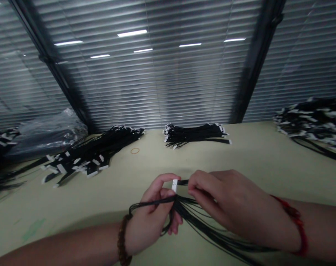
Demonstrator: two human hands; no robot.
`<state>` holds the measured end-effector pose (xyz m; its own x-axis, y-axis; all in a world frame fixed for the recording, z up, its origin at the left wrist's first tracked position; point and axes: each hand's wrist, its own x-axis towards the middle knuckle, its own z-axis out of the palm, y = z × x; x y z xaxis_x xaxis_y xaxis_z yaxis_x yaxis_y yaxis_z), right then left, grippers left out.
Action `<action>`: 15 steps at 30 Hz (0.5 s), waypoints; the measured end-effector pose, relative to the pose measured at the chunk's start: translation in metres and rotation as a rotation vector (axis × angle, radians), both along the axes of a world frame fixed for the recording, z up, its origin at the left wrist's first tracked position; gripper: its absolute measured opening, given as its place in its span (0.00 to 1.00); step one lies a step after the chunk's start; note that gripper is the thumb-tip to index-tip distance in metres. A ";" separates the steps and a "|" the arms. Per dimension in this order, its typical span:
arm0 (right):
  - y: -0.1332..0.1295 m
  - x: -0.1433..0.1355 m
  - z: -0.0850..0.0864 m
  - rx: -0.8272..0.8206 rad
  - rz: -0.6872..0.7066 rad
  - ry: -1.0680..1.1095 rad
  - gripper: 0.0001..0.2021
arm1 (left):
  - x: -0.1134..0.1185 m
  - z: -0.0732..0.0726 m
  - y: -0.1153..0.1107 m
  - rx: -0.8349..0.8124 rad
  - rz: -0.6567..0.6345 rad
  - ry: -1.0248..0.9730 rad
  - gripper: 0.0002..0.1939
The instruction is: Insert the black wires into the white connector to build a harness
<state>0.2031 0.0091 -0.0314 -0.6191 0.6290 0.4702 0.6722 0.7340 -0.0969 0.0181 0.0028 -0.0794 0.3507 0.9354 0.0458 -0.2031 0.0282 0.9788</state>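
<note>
A white connector stands between the thumb and forefinger of my left hand, at the lower middle of the head view. Thin black wires run from that hand toward the lower right, and one loop bends back over its thumb. My right hand is closed just right of the connector, its thumb and forefinger pinched on a short stretch of black wire that leads to the connector. The lower wires pass beneath my right hand, which hides part of them.
A black cable bundle with white ends lies at the back middle. Another cable pile and a plastic-wrapped bundle are at left. A large heap sits at right. A rubber band lies on the table, before window blinds.
</note>
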 end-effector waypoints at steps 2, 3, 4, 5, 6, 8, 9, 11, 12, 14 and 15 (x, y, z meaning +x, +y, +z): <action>0.000 -0.001 -0.002 -0.012 -0.005 0.007 0.07 | 0.000 0.000 0.000 -0.001 -0.008 -0.004 0.19; 0.000 -0.001 -0.003 -0.010 -0.009 0.021 0.07 | 0.000 0.000 0.000 -0.005 -0.008 -0.013 0.19; 0.000 -0.001 -0.004 0.002 -0.009 0.037 0.07 | 0.000 0.000 0.000 -0.010 -0.007 -0.022 0.19; 0.000 -0.001 -0.005 0.024 0.000 0.046 0.07 | 0.000 0.000 0.000 -0.014 -0.010 -0.031 0.19; 0.001 -0.001 -0.005 0.050 0.008 0.045 0.07 | 0.000 -0.001 0.000 -0.016 -0.015 -0.039 0.19; 0.002 -0.001 -0.005 0.093 0.020 0.017 0.08 | 0.000 -0.001 0.000 -0.021 -0.025 -0.042 0.19; 0.002 -0.002 -0.004 0.102 0.026 0.000 0.09 | 0.000 -0.001 0.000 -0.021 -0.030 -0.040 0.19; 0.001 -0.002 -0.002 0.099 0.022 -0.015 0.09 | -0.001 -0.001 0.000 -0.017 -0.035 -0.041 0.19; 0.001 -0.002 0.000 0.088 0.020 -0.016 0.08 | -0.001 -0.002 0.001 -0.012 -0.037 -0.043 0.19; -0.001 -0.002 0.002 0.049 0.013 -0.030 0.07 | -0.002 -0.002 0.001 0.001 -0.041 -0.050 0.18; -0.002 -0.002 0.002 0.026 0.007 -0.039 0.07 | -0.002 -0.001 0.001 0.004 -0.038 -0.052 0.17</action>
<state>0.2012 0.0070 -0.0291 -0.6415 0.6126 0.4617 0.6701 0.7405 -0.0514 0.0165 0.0038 -0.0809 0.3830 0.9212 0.0689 -0.2522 0.0326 0.9671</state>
